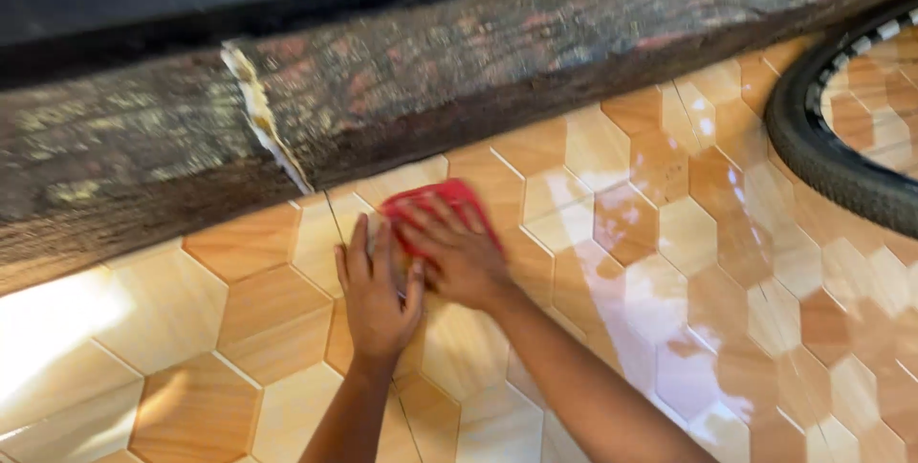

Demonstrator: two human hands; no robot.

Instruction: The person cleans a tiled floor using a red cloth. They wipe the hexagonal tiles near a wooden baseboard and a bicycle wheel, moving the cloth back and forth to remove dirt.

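Both hands flat on the floor, side by side and touching. Right hand [457,254] is spread open, palm down, pressing on a red cloth [442,207]; no grasp, fingers lie over the cloth's near half, and the cloth sticks out past the fingertips. Left hand [376,293] is also open and flat, fingers together, just left of the right hand, thumb against it. A pale patch shows at the left fingertips, next to the cloth's left edge; too blurred to tell what it is. Under both hands: glossy hexagon tile floor [669,262] in orange and cream tones, with glare on the tiles right of the right forearm. Directly beyond the fingertips runs a dark, worn ledge [459,71] with a cracked pale seam [263,123] up and left of the left hand. Well off to the right of the hands: a black tyre [813,143] resting on the tiles.
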